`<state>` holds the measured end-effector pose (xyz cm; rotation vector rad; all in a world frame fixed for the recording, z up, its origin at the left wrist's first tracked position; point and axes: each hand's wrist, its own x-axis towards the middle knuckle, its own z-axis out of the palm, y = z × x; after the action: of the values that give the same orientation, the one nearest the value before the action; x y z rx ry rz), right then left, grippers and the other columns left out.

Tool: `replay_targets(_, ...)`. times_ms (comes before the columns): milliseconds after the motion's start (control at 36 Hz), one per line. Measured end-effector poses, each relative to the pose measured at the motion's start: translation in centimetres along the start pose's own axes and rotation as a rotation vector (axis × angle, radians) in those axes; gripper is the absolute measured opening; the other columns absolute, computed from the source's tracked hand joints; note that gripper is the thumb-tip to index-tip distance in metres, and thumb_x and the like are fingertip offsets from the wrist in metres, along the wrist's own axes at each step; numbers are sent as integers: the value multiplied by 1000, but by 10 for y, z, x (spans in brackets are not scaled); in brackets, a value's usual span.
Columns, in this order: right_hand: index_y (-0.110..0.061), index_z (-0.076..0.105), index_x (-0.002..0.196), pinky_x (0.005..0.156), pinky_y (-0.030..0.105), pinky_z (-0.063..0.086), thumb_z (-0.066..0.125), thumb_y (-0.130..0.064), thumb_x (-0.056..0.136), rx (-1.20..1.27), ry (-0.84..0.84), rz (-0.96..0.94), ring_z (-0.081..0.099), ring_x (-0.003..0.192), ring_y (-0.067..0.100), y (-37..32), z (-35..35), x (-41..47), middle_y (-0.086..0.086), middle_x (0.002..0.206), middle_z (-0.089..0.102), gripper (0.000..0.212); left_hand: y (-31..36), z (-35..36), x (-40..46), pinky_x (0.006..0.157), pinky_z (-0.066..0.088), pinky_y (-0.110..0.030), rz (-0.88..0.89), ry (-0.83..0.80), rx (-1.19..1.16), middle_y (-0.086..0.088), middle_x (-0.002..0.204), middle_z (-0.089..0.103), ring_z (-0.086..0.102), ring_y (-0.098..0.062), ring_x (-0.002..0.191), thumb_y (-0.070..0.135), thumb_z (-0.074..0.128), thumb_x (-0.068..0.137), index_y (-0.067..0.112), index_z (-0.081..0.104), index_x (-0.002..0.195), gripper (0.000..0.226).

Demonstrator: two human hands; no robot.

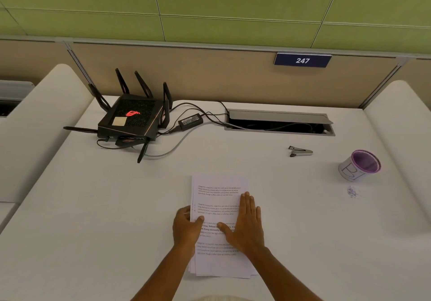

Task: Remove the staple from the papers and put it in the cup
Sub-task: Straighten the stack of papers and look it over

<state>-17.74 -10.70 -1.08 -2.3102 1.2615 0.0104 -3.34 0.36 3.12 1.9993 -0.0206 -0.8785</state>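
A stack of printed white papers (218,184) lies on the white desk in front of me. My right hand (246,225) rests flat on the papers' right half, fingers straight and together. My left hand (186,226) holds the papers' left edge, thumb on top of the sheet and fingers curled at the edge. The staple itself is too small to make out. A metal staple remover (300,151) lies on the desk at the far right, away from both hands. A white cup with a purple rim (359,165) stands further right.
A black router (131,120) with antennas, a power brick (190,120) and cables occupy the back left. An open cable hatch (279,122) is sunk into the desk at the back. Small purple specks (352,192) lie in front of the cup. White padded dividers flank the desk.
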Motion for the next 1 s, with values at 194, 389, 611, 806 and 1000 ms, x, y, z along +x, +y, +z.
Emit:
replay_targets(194,-24,-2,164,131,47,9,68,-56,90,376,-29,89,2,161,26,3,-12,0,-1,174,3,107,2,-3,-4,77,68,-34,153,-71,143,-7,130,72,75,-23,99,13,68,100,21,60,123,25)
replay_targets(389,-26,20,163,112,39,44,84,-31,85,968,107,324,48,138,15,11,-55,-8,-3,151,50,101,16,-21,-16,60,61,-17,254,-149,-25,7,116,71,76,-14,92,16,66,103,29,58,125,27)
replay_targets(611,-17,65,130,95,53,61,84,-35,83,1226,-118,300,77,105,26,16,-86,-12,3,119,78,54,26,-20,-21,85,67,-34,248,-237,-119,5,127,74,77,-18,106,18,69,101,27,57,136,38)
replay_targets(806,-21,67,124,92,54,62,74,-27,95,1191,-67,281,78,102,24,3,-93,-18,0,115,79,31,42,-10,-33,73,63,-20,273,-279,-94,10,124,73,75,-12,105,19,65,104,29,58,133,31)
replay_targets(1000,-19,73,117,84,43,65,78,-15,91,1137,76,246,79,94,19,-6,-116,-13,-1,109,80,27,66,-15,-36,68,61,-16,379,-217,-81,5,118,76,76,-11,98,15,69,101,25,66,121,23)
